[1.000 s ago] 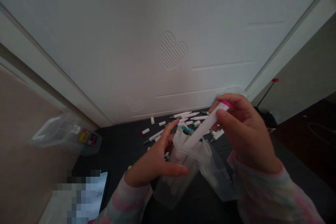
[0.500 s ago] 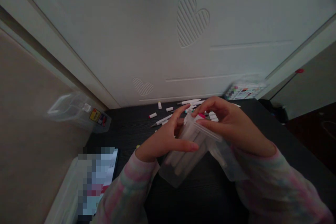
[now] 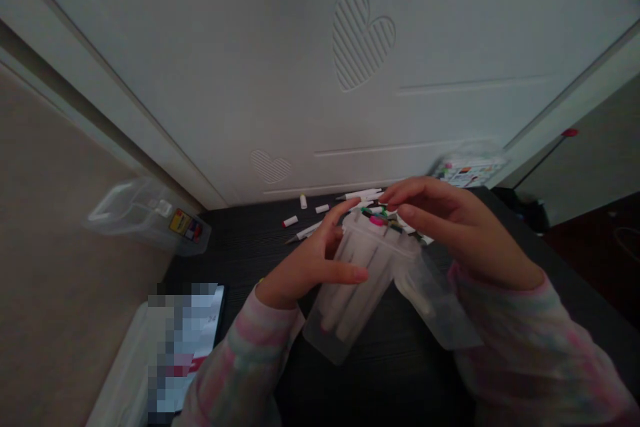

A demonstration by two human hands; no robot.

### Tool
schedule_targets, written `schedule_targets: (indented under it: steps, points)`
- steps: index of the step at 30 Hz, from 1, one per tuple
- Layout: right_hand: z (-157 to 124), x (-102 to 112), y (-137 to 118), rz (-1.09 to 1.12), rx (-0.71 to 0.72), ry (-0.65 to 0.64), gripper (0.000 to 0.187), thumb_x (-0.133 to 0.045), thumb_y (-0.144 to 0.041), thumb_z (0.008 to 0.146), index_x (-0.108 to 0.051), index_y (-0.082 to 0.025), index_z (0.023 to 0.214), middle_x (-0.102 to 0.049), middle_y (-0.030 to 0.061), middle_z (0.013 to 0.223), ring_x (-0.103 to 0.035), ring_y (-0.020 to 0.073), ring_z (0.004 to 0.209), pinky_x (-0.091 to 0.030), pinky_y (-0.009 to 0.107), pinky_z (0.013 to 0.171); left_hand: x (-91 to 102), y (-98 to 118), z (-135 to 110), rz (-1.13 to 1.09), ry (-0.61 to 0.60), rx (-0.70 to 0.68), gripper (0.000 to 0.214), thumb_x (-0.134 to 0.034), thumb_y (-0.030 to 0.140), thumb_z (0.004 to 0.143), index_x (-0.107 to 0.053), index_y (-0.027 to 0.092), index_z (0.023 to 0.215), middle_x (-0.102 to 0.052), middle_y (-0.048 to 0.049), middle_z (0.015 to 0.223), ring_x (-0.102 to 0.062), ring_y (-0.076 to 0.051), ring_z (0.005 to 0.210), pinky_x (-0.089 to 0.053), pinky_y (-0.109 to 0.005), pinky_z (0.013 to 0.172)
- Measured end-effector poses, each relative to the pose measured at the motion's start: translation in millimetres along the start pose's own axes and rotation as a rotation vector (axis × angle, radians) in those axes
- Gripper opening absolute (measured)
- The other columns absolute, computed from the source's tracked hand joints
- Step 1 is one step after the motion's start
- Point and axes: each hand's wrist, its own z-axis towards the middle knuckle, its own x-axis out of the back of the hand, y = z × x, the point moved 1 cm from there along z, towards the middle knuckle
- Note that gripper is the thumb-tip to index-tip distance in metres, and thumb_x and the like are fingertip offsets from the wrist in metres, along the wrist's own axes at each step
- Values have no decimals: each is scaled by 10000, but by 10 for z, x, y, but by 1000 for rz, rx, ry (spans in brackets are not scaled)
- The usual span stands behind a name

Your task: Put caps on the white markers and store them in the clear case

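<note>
My left hand (image 3: 313,257) is wrapped round a clear plastic box (image 3: 330,343), its thumb along the near side. The box is tilted, with several white markers (image 3: 356,293) inside and coloured caps, one of them pink (image 3: 377,221), at its uncovered top. A translucent lid (image 3: 445,317) hangs from the box's right side. Just above and right of the opening hovers my right hand (image 3: 450,217), fingers curved and a gap between thumb and forefinger; I see nothing held there. Behind the hands, loose white markers (image 3: 363,194) lie on the dark table, partly hidden.
Loose caps (image 3: 290,221) lie on the dark table (image 3: 240,240). Another clear box (image 3: 145,213) stands at the left, above a tablet-like screen (image 3: 193,347) at the near left. A marker set in clear packaging (image 3: 467,167) leans by the white panel (image 3: 225,80).
My right hand has moved off the box's top, to the right, and its fingers have come away from the pink-capped marker. My left hand keeps its hold on the box.
</note>
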Motion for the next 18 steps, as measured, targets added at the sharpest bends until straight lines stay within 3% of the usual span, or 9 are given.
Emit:
schedule_targets:
  steps: [4,9,12,18]
  points:
    - [-6,49,-10,0,-13,29,137,-583,-267,748,-628,-226,870,-610,21,922,-561,149,862,-460,239,688,-9,13,3,-4,-10,-15,857,-721,233,554,-296,263,1298,-480,-79,1237,-491,-265,1091,-398,-388,893]
    - [-11,71,-16,-160,109,-255,234,-606,-253,727,-619,-235,960,-567,41,1070,-505,192,1029,-416,326,864,-44,36,-27,108,-74,5,846,-714,211,568,-285,262,1296,-475,-63,1217,-460,-255,1111,-369,-385,924]
    - [-18,94,-21,-227,155,-432,271,-616,-245,723,-610,-243,993,-546,45,1108,-478,186,1072,-394,314,894,-48,46,-39,243,-107,56,878,-734,238,554,-273,249,1300,-523,-54,1118,-446,-265,1105,-336,-418,942]
    - [-36,123,-61,-320,153,-482,251,-616,-268,727,-599,-225,974,-530,47,1109,-466,165,1082,-397,263,875,-48,51,-24,286,-186,86,937,-748,298,546,-222,237,1319,-509,-60,1129,-406,-266,1133,-318,-411,947]
